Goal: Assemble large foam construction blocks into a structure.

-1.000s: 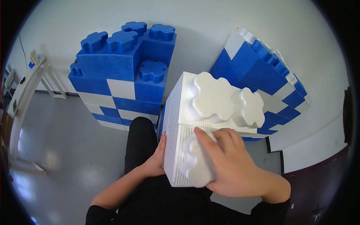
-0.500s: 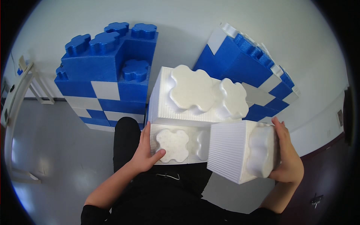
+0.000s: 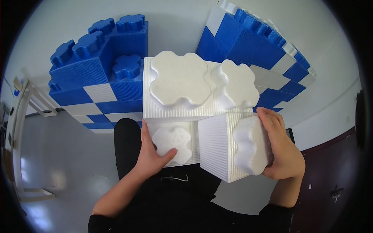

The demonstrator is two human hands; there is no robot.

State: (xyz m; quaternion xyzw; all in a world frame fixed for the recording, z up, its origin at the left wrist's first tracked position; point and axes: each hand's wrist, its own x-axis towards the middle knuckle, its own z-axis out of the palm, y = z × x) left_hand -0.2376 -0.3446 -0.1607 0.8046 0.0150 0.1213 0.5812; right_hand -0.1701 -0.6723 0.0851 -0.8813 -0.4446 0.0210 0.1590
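Observation:
In front of me stands a large white building block (image 3: 180, 77) with two clover-shaped studs on top. Nearer to me sits a lower white block (image 3: 173, 143) with a clover stud. My left hand (image 3: 152, 157) grips that lower block, fingers down its left side and thumb over the stud. A separate ribbed white block (image 3: 213, 147), tipped so its stud faces right, is in my right hand (image 3: 285, 151). My right fingers and thumb wrap round its stud end. This block overlaps the right part of the lower block, hiding it; whether they touch I cannot tell.
Behind on the left rises a stepped stack of blue and white blocks (image 3: 81, 75). Another blue and white stack (image 3: 248, 48) leans into view at the right, by the wall. A white frame (image 3: 25, 101) stands far left; a dark red door (image 3: 326, 174) is at right.
The block in my right hand has moved left and slightly up, covering more of the lower block. My view has shifted, and the larger white block appears closer. My left hand keeps its hold.

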